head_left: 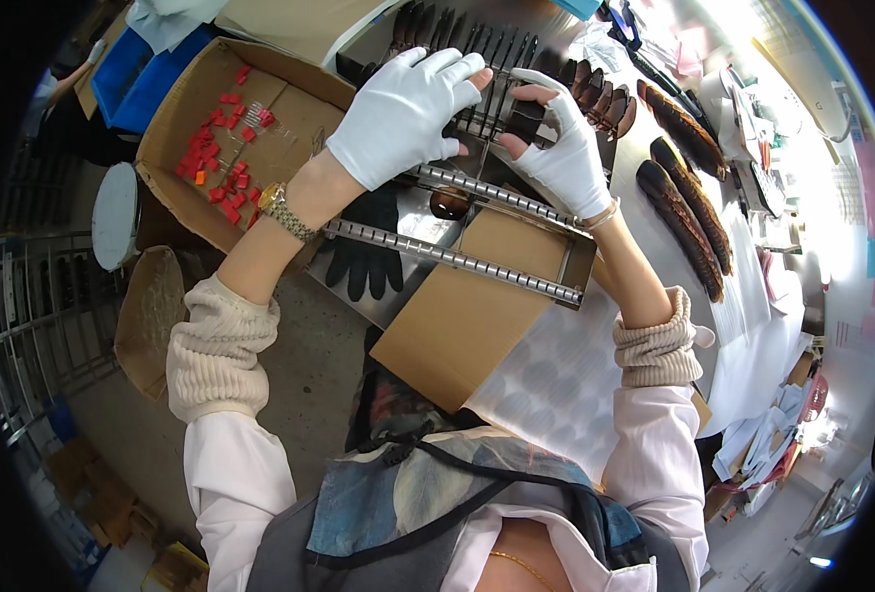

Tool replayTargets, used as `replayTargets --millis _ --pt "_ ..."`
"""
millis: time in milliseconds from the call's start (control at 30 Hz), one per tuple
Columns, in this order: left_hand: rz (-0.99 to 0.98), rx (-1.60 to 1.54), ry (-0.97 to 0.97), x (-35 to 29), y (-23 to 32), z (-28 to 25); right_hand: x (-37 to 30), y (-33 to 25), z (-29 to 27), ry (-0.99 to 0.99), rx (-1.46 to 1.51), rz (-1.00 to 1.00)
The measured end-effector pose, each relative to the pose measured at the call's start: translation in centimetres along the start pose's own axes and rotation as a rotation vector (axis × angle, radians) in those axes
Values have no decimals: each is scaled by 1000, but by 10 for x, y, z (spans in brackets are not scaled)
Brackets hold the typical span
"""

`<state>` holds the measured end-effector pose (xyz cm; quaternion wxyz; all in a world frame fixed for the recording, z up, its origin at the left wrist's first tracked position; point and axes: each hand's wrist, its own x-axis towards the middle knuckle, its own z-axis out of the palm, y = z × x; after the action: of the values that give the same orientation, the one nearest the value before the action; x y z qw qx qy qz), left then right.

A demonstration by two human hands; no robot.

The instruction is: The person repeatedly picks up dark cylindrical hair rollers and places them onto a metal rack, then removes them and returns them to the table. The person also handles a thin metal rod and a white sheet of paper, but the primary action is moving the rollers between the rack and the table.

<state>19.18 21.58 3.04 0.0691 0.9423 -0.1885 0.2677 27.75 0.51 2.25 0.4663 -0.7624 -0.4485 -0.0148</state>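
Note:
My left hand (398,116), in a white glove with bare thumb and index tips, spreads its fingers over the far left part of a metal rack with slotted rails (457,259). My right hand (568,158), gloved likewise, curls thumb and fingers around a dark lens-like piece (526,120) above the same rack. Thin dark eyewear parts (497,61) stand in a row just beyond both hands. Brown-lensed sunglasses (595,94) line up to the right of them. A single brown lens (449,203) shows between the rails, below my left hand.
At left is a cardboard box (304,84) with several red clips, beside a blue bin (146,79). A black glove (366,247) and a cardboard sheet (467,331) lie under the rack. Long stacks of dark brown pieces (676,222) rest on the white-covered table at right.

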Motion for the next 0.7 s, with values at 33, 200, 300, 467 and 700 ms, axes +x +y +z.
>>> replayTargets --millis 33,200,300,467,700 --pt "1 3 7 1 -1 2 3 -3 -2 -17 -63 -32" --pt "-4 -28 1 5 -1 1 6 -9 -11 -104 -190 -107" --pt "29 -80 30 13 4 1 -2 0 -20 -92 -238 -115" --pt "73 -215 46 31 29 14 -19 4 -37 -77 -215 -63" --pt "89 -215 79 49 42 32 -45 18 -61 -37 -252 -16"
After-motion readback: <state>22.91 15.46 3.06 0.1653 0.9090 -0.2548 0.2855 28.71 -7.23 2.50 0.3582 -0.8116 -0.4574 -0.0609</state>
